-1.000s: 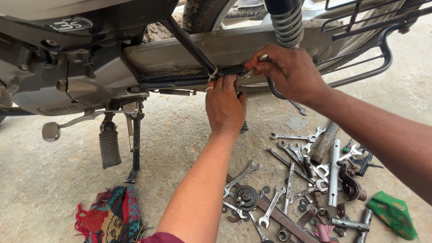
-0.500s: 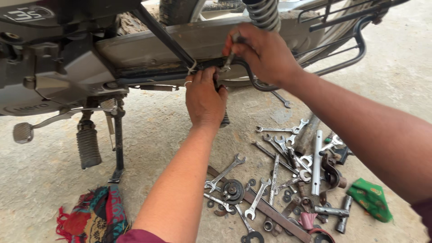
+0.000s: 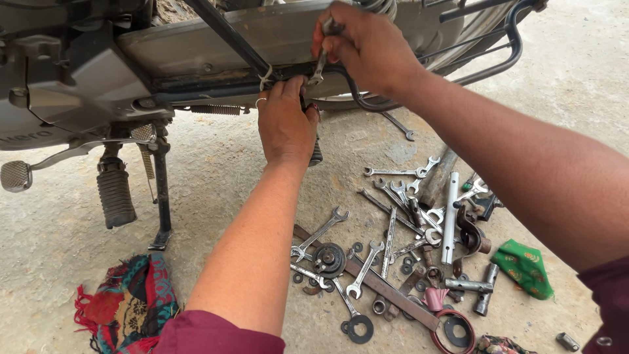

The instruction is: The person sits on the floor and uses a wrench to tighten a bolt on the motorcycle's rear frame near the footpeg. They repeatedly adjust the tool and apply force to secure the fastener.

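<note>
Two bare hands at work under a motorcycle, seen from above. Nearest the viewer: maroon sleeve cuffs at the lower edge, a multicoloured fringed cloth (image 3: 124, 305) on the concrete ground (image 3: 52, 262) at lower left. Just beyond, right of the left forearm: a scatter of open-ended spanners (image 3: 367, 265), washers, a toothed sprocket (image 3: 327, 259), a long flat bar (image 3: 386, 288), a tube socket wrench (image 3: 451, 216), and a folded green cloth (image 3: 524, 267) at the right margin of the heap. Middle distance, left: side stand (image 3: 160, 196) planted on the ground, ribbed rubber footpeg (image 3: 116, 193) beside it, brake pedal (image 3: 16, 176) at far left. Left hand (image 3: 285, 121) raised to the underside of the frame, back of hand toward the camera, fingers curled together around a dark part at the frame rail (image 3: 216, 92); exact object in its grasp not discernible. Right hand (image 3: 367, 46) higher and further, fingers closed in a pinch on the shank of a small spanner (image 3: 319, 65), tool held near upright, its lower end at the frame rail just above the left fingertips. Farthest: grey chain cover (image 3: 262, 36), dark diagonal frame tube (image 3: 229, 36), coil of the rear shock (image 3: 380, 6) at the top edge, black tubular guard (image 3: 485, 59) curving right.
</note>
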